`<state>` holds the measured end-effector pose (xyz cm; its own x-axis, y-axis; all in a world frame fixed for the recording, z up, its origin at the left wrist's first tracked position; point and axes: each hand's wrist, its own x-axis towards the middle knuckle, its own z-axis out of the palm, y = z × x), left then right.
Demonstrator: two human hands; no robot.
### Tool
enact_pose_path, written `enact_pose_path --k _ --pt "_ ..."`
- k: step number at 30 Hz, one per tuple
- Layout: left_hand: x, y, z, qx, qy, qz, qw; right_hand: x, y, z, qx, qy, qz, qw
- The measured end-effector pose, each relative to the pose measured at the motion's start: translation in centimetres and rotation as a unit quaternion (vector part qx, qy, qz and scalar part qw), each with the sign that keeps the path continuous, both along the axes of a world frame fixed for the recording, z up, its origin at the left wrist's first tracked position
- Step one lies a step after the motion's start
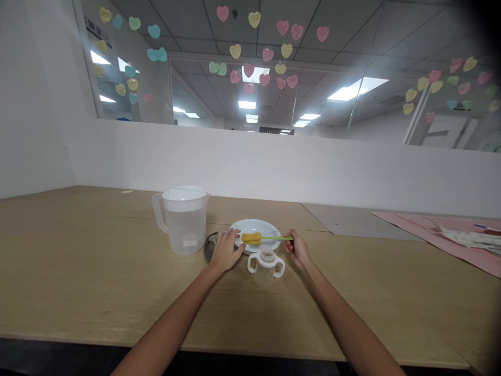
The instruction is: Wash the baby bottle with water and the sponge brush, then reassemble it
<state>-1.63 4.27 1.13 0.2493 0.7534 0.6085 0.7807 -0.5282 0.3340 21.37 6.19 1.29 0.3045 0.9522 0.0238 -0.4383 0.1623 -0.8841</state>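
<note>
My right hand [298, 248] is closed round the green handle of a bottle brush [251, 238], whose yellow sponge head points left over a white plate [238, 224]. My left hand [226, 250], fingers stretched out, is at the plate's left rim, above a dark round tray [208, 254]. Whether it touches either one I cannot tell. Beside its fingers, a small clear item [213, 238] on the tray is partly hidden. In front of the plate, between my hands, a clear baby bottle [265, 274] with two white handles stands upright, its top uncapped.
A translucent lidded pitcher [187, 230] with liquid in it stands left of the tray. On the right of the wooden table [117, 292] lie a grey sheet [348, 222] and a pink cloth [422, 230] with items on it. A white wall rises behind.
</note>
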Motion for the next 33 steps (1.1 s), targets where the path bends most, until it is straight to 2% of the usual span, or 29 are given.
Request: enact_pose_path --k 6,12,14,17,20,22,28,33 --pt "0.1 0.3 -0.4 -0.016 -0.049 -0.011 0.999 0.3 0.3 -0.3 -0.019 0.024 0.017 0.999" --pt "0.5 -0.1 -0.1 -0.033 -0.05 -0.023 0.998 0.0 0.3 -0.2 -0.017 0.029 0.025 0.999" --pt "0.5 -0.1 0.0 -0.036 -0.05 -0.028 0.998 0.2 0.1 0.2 -0.007 0.037 0.001 0.999" --pt "0.4 -0.2 0.0 -0.037 -0.042 -0.031 0.998 1.2 0.0 1.0 0.021 0.04 -0.083 0.995" --pt "0.4 -0.3 0.0 -0.02 -0.026 -0.03 0.999 2.2 0.0 1.4 0.069 -0.006 -0.178 0.982" --pt "0.4 -0.4 0.1 -0.003 -0.007 -0.034 0.999 2.4 0.0 1.4 0.099 -0.055 -0.202 0.973" --pt "0.4 -0.9 0.3 0.026 0.038 -0.029 0.999 1.2 -0.3 1.2 0.128 -0.15 -0.182 0.963" --pt "0.4 -1.0 0.5 0.033 0.06 -0.023 0.997 0.9 -0.4 1.0 0.118 -0.19 -0.131 0.966"
